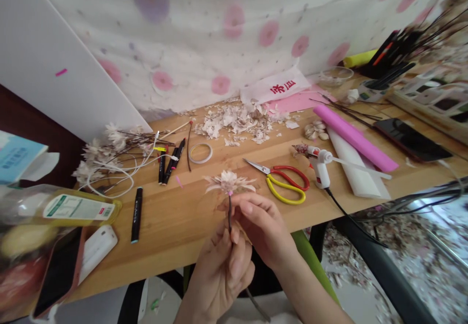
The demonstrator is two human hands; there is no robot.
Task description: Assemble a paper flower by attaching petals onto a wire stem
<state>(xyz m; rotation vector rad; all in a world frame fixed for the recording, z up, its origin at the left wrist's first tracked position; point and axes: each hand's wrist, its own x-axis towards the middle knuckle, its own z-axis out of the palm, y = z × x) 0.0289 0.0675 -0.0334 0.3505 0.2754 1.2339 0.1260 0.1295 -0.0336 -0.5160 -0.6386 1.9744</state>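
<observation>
A pale, cream-pink handmade flower with ragged petals stands upright above the desk on a thin dark stem. A bit of pink wraps its base. My left hand is closed round the stem, pinching it between thumb and fingers. Just below the bloom, my right hand is curled with its fingertips at the stem, one finger passing behind it. Whether it also grips something small is hidden. To the right lie scissors with one red and one yellow handle, beside a white hot glue gun.
Petal scraps are heaped at the back. A tape roll, black markers, a white cable and finished flowers lie left, near a bottle and phone. Pink rolled paper and another phone lie right.
</observation>
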